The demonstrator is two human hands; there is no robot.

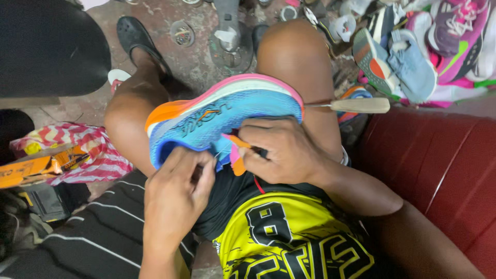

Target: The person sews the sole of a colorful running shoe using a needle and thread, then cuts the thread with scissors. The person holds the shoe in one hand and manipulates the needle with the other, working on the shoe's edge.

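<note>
A blue running shoe (217, 116) with an orange heel and a pink-edged white sole lies on its side across my lap, sole facing away. My left hand (175, 194) pinches the shoe's collar at its near edge. My right hand (281, 147) grips the upper by the orange and pink tongue (236, 155). A wooden-handled awl (356, 105) sticks out from the shoe's toe end to the right, resting over my right knee.
A pile of sneakers (413, 46) sits on the floor at top right. A red seat (444, 170) is at right. Black sandals (135, 39) and round lids lie on the stained floor ahead. A striped bag (82, 150) and orange packets are at left.
</note>
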